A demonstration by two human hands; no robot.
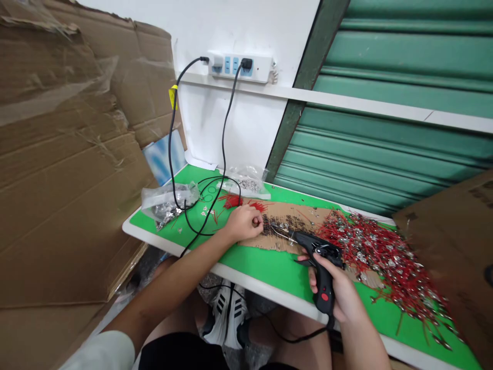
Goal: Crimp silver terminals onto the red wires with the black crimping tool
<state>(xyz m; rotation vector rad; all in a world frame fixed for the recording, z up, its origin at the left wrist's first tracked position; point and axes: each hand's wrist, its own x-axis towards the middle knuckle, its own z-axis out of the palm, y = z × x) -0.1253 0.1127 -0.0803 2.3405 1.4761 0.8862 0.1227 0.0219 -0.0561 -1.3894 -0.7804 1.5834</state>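
Observation:
My right hand (341, 293) is wrapped round the grip of a black soldering gun (324, 272) with a red button. Its metal tip points left over a scorched cardboard strip (281, 244). Close to that tip, my left hand (245, 222) rests at the strip's left part with fingers curled and pressed together; whatever they may hold is hidden. Just behind the left hand lies a bundle of red wires (233, 200). A large heap of red wires with shiny metal pieces (379, 252) covers the right side, beyond the soldering gun.
The green tabletop (265, 262) bears two plastic bags of metal parts, a left bag (169, 200) and a back bag (248, 182). Black cables run up to a wall power strip (241, 67). Cardboard boxes stand left (69, 195) and right (458, 241). Behind is a green shutter (385, 139).

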